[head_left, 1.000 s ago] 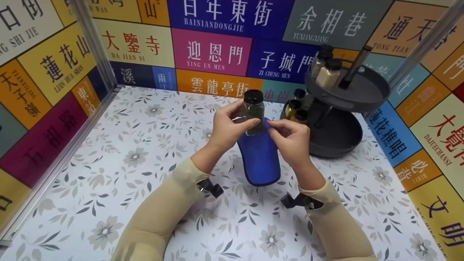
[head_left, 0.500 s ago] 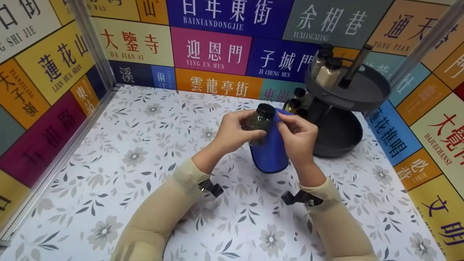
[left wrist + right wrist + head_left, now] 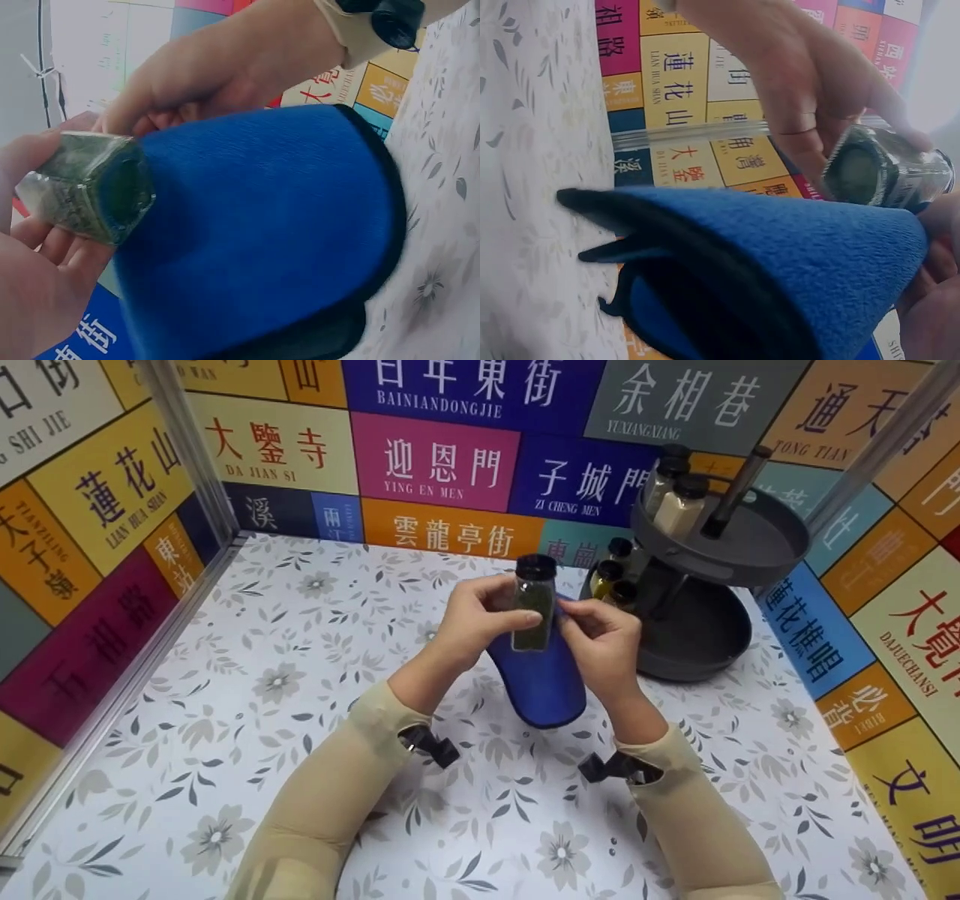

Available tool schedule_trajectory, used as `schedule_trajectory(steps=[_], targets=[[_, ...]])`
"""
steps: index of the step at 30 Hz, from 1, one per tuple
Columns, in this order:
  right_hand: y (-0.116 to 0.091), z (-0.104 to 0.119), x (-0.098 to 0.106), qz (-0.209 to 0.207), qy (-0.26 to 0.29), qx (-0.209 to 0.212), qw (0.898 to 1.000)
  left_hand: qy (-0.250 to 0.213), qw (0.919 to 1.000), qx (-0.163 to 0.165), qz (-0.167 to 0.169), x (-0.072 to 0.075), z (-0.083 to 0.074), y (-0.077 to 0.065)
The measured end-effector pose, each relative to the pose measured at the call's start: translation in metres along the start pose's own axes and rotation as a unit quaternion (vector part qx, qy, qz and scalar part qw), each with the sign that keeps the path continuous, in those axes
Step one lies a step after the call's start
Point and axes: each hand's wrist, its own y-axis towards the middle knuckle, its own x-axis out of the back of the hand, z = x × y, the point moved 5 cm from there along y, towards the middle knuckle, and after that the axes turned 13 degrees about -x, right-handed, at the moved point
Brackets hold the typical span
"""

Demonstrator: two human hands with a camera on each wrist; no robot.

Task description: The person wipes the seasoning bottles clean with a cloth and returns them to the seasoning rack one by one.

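Observation:
A clear square glass jar (image 3: 533,607) with a black lid and dark green contents stands upright in my left hand (image 3: 476,622), gripped between thumb and fingers above the table. Its flat base faces the camera in the left wrist view. My right hand (image 3: 606,649) pinches the upper edge of a blue cloth (image 3: 541,682) with dark trim. The cloth hangs down in folds behind and below the jar, as the right wrist view also shows. Cloth and jar are close together; whether they touch I cannot tell.
A dark two-tier round rack (image 3: 694,637) stands at the back right. Its upper tier holds a jar of pale powder (image 3: 681,510) and another jar; several small jars sit on the lower tier. Printed sign panels wall in the floral-patterned table (image 3: 300,780) at the back and sides.
The jar dipped and tilted towards the right with the cloth half a second ago. Now it is upright again, back a little to the left, with the cloth hanging below it.

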Motion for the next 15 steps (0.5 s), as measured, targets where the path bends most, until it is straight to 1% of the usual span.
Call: schedule_trajectory(steps=[3,5,12,15], targets=[[-0.002,-0.002,-0.004,0.015,-0.028,-0.017,0.999,0.005,0.9994,-0.006,-0.033,0.005,-0.004,0.002],[-0.003,-0.002,-0.006,0.019,-0.043,-0.018,0.999,0.018,0.9986,-0.008,-0.048,0.008,-0.006,0.002],[-0.009,0.011,-0.01,0.015,-0.068,0.013,0.998,0.055,0.9945,-0.026,-0.084,0.012,-0.013,0.001],[-0.012,0.013,-0.011,0.0,-0.071,0.027,0.997,0.072,0.9935,-0.03,-0.084,0.013,-0.012,0.001]])
